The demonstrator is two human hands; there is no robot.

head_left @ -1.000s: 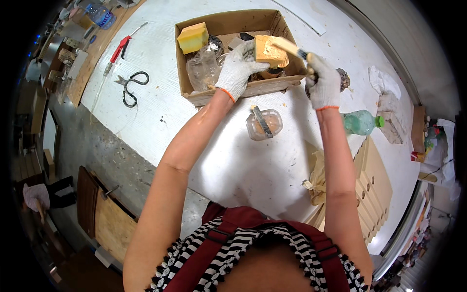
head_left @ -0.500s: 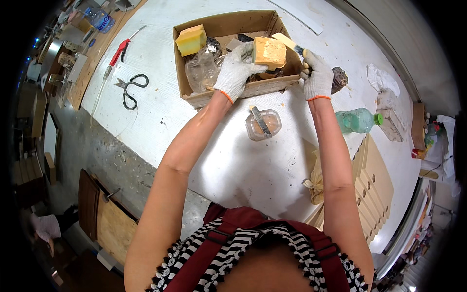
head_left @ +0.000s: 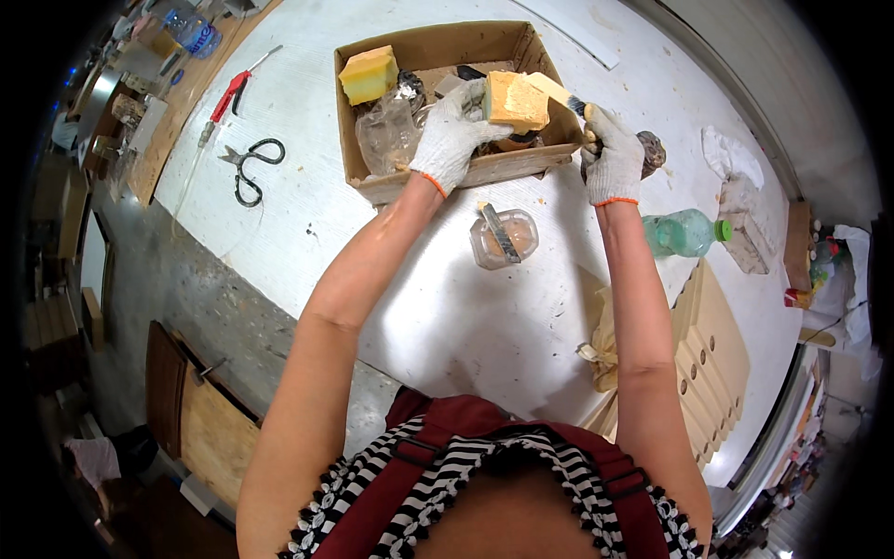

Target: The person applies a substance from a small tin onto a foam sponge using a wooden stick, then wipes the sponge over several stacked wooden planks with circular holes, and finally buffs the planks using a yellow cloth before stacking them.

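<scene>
My left hand (head_left: 453,135), in a white knit glove with an orange cuff, grips a yellow-orange sponge block (head_left: 518,101) over the cardboard box (head_left: 507,170). Opposite it, my gloved right hand (head_left: 613,158) is closed on a flat brush with a pale part (head_left: 549,88) and a dark part beside the fingers. The pale part reaches the sponge's right side. Inside the box are another yellow sponge (head_left: 369,74), a clear plastic container (head_left: 387,137) and dark items partly hidden by my left hand. A dark, rough lump (head_left: 653,154) sits just behind my right hand.
Nearer me, a clear tub (head_left: 524,235) has a grey-and-pale strip (head_left: 501,233) across it. Black scissors (head_left: 248,170) and a red-handled tool (head_left: 226,98) lie left. To the right are a green bottle (head_left: 684,232), white cloth (head_left: 731,154) and stacked beige panels (head_left: 712,359).
My right hand has shifted slightly right and downward with the brush, and more of the brush's pale part shows. My left hand and the sponge stay nearly still.
</scene>
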